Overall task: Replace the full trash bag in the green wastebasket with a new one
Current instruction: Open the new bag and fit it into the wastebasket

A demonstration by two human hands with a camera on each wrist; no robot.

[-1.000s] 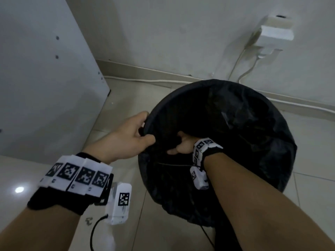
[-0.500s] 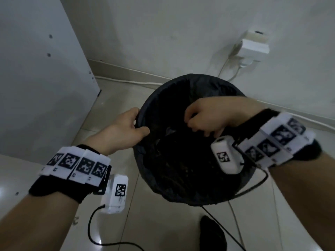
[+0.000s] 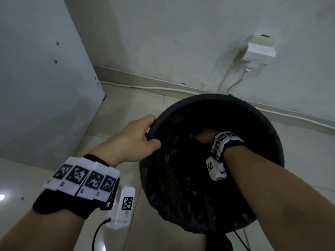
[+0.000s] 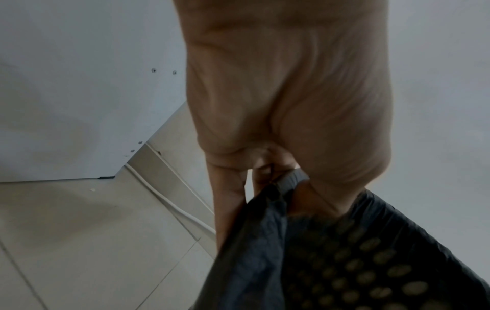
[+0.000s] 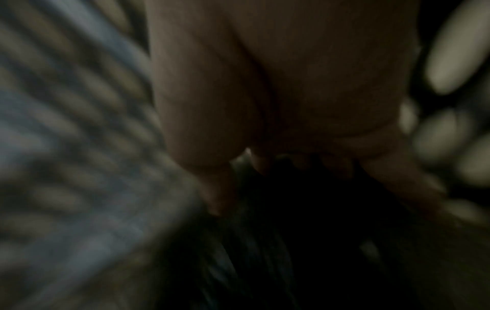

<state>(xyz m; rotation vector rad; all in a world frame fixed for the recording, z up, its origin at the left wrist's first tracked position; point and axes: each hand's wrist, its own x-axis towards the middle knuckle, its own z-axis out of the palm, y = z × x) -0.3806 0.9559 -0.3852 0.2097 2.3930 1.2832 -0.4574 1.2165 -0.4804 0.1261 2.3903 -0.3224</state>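
Left hand grip pinching trash bag rim edge, right hand deep inside, grip unclear

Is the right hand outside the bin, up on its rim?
No, the right hand reaches down inside the bin, below the rim, while the left hand grips the bag at the rim.

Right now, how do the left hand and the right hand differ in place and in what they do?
The left hand stays outside at the wastebasket's left rim, while the right hand reaches down inside it. The left hand pinches the black trash bag's edge at the rim; the right hand's fingers are too dark and blurred to tell what they do. Both wrists wear a marker band and a camera.
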